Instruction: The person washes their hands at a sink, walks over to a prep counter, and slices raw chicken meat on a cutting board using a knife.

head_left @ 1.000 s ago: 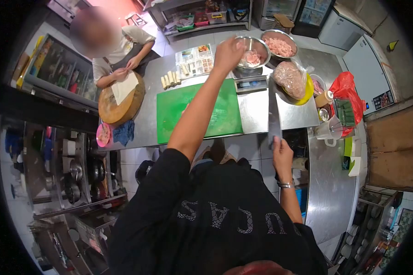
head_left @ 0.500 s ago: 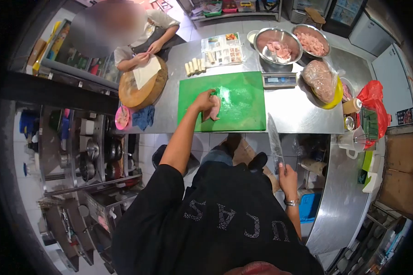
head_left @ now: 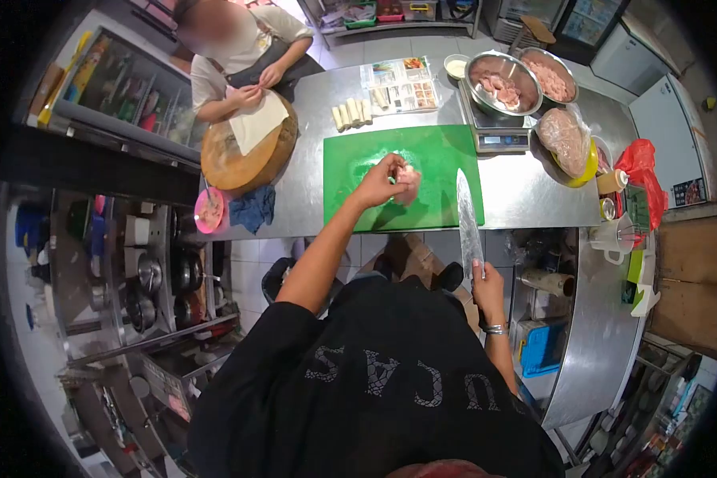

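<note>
A piece of raw pink meat, possibly chicken, is pinched in the fingers of my left hand over the green cutting board. Whether the meat is fully clear of the board I cannot tell. My right hand grips a large knife by its handle. The blade points away from me, its tip over the right part of the board and its lower part in front of the table edge. Wet patches shine on the board.
A co-worker's hands work over a white sheet on a round wooden block. Pale rolls lie behind my board. At right stand a scale, steel bowls of meat and bagged meat. A pink bowl sits left.
My left hand has shifted right across the board with the meat, which has turned in the fingers. The knife has moved forward, its tip now over the board. The camera view has shifted slightly.
</note>
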A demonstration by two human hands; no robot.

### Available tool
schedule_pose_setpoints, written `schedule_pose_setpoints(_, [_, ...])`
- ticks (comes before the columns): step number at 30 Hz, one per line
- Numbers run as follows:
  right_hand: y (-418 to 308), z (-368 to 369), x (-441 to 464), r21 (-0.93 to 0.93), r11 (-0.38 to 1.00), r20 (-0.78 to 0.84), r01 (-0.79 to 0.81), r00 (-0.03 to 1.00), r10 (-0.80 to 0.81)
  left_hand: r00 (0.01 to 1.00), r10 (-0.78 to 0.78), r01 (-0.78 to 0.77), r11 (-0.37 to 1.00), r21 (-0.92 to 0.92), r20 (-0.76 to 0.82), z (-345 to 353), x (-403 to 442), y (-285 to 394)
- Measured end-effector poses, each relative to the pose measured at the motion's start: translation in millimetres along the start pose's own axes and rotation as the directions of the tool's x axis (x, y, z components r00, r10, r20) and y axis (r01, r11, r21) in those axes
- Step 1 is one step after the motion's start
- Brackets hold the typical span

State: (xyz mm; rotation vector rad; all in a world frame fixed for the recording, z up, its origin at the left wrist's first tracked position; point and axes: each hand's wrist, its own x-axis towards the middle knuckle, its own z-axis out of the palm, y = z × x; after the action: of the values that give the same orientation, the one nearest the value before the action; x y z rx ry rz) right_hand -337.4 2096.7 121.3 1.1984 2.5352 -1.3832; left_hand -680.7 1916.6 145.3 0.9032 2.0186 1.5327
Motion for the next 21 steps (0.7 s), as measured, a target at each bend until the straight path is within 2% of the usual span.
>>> schedule_pose_setpoints(1, [4,4,0,0.012,1.000,-0.026,0.013,1.000,-0.013,1.000,0.003,-0.003,1.000,-0.008,0.005,9,0,8])
schedule_pose_setpoints(3, [-8,9,-4,0.021,0.999,-0.048,0.026,0.999,-0.025,0.976,-0.175,0.115,0.919,-0.377,-0.127,22,0,17])
schedule_pose_setpoints(4, [-27,3,-10,0.065,0.997,-0.034,-0.031,0.999,0.033,0.946,-0.302,0.234,0.887,-0.398,-0.117,22,-3,17])
schedule_pose_setpoints(5, [-37,0,-15,0.108,0.990,-0.020,-0.085,0.996,0.088,0.945,-0.307,0.239,0.883,-0.404,-0.110,25,-8,8])
schedule_pose_setpoints(6, [-11,14,-9,0.059,0.998,-0.082,0.014,0.997,-0.009,0.913,-0.389,0.283,0.823,-0.493,-0.125,27,-9,-4])
schedule_pose_setpoints(7, [-14,15,-11,0.056,0.998,-0.089,0.010,0.996,-0.005,0.872,-0.472,0.321,0.749,-0.579,-0.127,30,-12,-22])
schedule_pose_setpoints(8, [-19,17,-15,0.067,0.998,-0.086,0.004,0.996,0.002,0.847,-0.496,0.359,0.800,-0.481,-0.193,32,-17,-46])
schedule_pose_setpoints(9, [-23,18,-16,0.080,0.997,-0.087,0.004,0.996,0.003,0.850,-0.492,0.356,0.800,-0.483,-0.187,31,-19,-55])
schedule_pose_setpoints(11, [-18,24,-20,0.021,1.000,-0.086,0.014,0.996,-0.012,0.792,-0.511,0.326,0.817,-0.475,-0.335,31,-30,-60])
schedule_pose_setpoints(13, [-28,25,-21,-0.036,0.999,-0.083,0.034,0.996,-0.037,0.789,-0.513,0.357,0.830,-0.429,-0.338,29,-32,-67])
schedule_pose_setpoints(15, [-61,16,-29,-0.127,0.990,-0.031,0.068,0.997,-0.073,0.804,-0.378,0.336,0.926,-0.174,-0.459,31,-33,-80])
schedule_pose_setpoints(16, [-66,14,-28,-0.144,0.984,0.017,0.109,0.994,-0.108,0.799,-0.380,0.334,0.925,-0.181,-0.466,32,-33,-77])
schedule_pose_setpoints(18, [-73,17,-18,-0.176,0.970,0.032,0.169,0.986,-0.166,0.858,-0.075,0.134,0.988,0.079,-0.507,38,-37,-72])
schedule_pose_setpoints(19, [-78,18,-12,-0.201,0.954,0.045,0.223,0.975,-0.219,0.850,-0.083,0.140,0.988,0.069,-0.521,41,-39,-70])
schedule_pose_setpoints(21, [-97,20,6,-0.270,0.931,0.089,0.247,0.969,-0.231,0.857,-0.058,0.182,0.964,0.196,-0.512,41,-34,-68])
